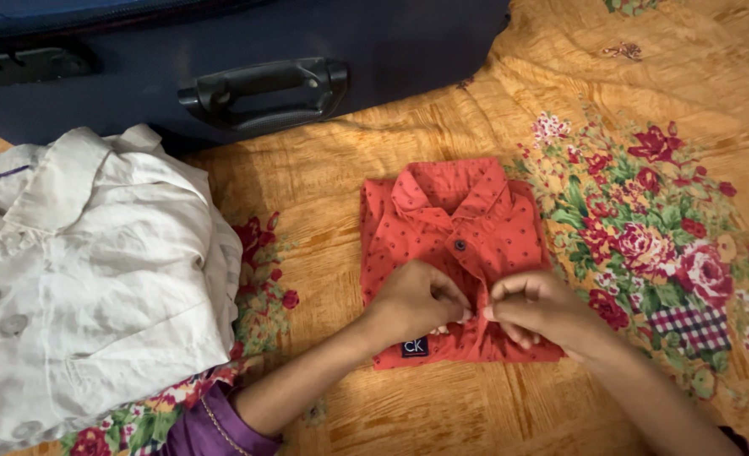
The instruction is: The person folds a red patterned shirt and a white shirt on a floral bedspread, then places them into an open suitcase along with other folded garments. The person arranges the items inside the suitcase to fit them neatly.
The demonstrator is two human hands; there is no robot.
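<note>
- Red dotted shirt [454, 228], folded, collar up, lies on the floral orange bedsheet [476, 118], just below the dark blue suitcase [222, 51].
- Left hand [416, 300] rests on shirt's front placket, fingers curled, pinching fabric.
- Right hand [536, 306] just beside it, fingertips pinching the same placket.
- White shirt [87, 279] lies well left of red shirt.

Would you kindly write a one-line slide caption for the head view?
Both hands, left and right, pinch the placket of a folded red shirt on a floral bedsheet.
</note>
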